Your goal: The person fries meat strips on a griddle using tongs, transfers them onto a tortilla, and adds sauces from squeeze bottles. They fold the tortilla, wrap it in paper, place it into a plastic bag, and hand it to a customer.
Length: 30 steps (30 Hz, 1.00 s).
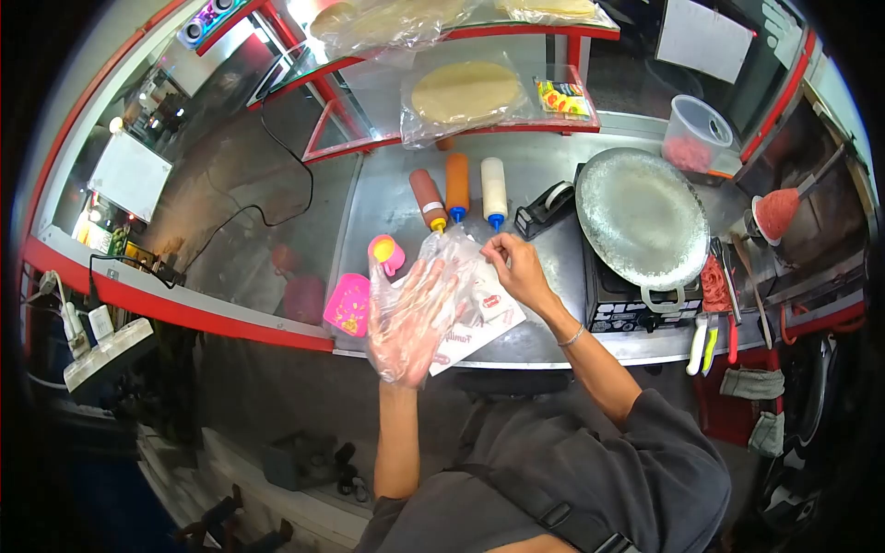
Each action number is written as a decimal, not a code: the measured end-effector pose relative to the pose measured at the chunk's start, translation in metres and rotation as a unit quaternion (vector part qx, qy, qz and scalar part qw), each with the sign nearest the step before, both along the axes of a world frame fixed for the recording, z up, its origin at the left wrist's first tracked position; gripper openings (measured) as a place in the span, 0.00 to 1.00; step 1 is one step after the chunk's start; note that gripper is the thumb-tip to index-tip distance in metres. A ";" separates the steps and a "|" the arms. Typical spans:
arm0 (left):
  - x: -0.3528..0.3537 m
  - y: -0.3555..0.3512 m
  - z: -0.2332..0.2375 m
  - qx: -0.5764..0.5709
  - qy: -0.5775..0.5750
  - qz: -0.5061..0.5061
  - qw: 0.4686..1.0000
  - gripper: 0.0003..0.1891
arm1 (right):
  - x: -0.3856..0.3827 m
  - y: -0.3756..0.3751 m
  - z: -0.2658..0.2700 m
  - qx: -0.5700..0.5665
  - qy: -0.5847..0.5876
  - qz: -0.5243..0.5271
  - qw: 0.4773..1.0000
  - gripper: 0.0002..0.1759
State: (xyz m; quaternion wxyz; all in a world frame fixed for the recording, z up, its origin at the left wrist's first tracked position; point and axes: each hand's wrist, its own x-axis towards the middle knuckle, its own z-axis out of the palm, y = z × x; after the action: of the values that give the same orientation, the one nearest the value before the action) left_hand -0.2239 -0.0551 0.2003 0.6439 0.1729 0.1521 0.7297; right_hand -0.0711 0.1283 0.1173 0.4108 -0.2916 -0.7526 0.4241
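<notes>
My left hand (415,313) is inside a thin, loose, clear plastic covering (442,263), a glove or a bag. Its fingers are stretched out and slightly apart. At the far edge of this plastic, the fingertips of my right hand (518,267) are pinched together, seemingly on the film. A white printed paper wrapper (470,346) lies below, partly hidden by the left hand. Just left of the covered hand sit a pink dish (348,306) and a pink cup (387,254) with something yellow inside. Beyond lie a reddish squeeze bottle (426,195), an orange one (457,184) and a white one (494,189).
A round griddle pan (643,221) rests on a black stove (636,309) at the right. A tape dispenser (546,210) stands beside it. Knives and tongs (710,341) lie right of the stove. Bagged flatbreads (466,92) rest on a raised glass shelf.
</notes>
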 end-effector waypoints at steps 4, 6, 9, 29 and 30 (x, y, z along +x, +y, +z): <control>-0.003 -0.003 0.005 0.014 -0.009 0.018 1.000 0.51 | -0.001 -0.029 -0.003 -0.263 0.063 0.208 0.940 0.11; -0.006 0.001 0.007 0.011 -0.001 0.021 1.000 0.51 | -0.006 -0.029 0.007 -0.307 0.125 0.285 0.899 0.14; -0.016 -0.002 0.017 0.015 0.055 0.043 0.997 0.50 | -0.024 0.000 0.018 -0.257 0.107 0.161 0.947 0.13; -0.115 -0.070 -0.099 -0.219 0.344 0.016 0.913 0.17 | -0.243 0.315 0.127 0.151 -0.119 -0.308 0.932 0.33; -0.112 -0.064 -0.096 -0.234 0.362 0.029 0.902 0.14 | -0.232 0.236 0.134 0.282 0.041 -0.305 0.909 0.21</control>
State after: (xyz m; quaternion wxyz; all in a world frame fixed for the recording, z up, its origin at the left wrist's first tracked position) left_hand -0.3364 -0.1188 0.1040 0.5447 0.2653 0.5461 0.5785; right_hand -0.3031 0.3639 0.2512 0.6161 -0.3617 -0.6972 0.0601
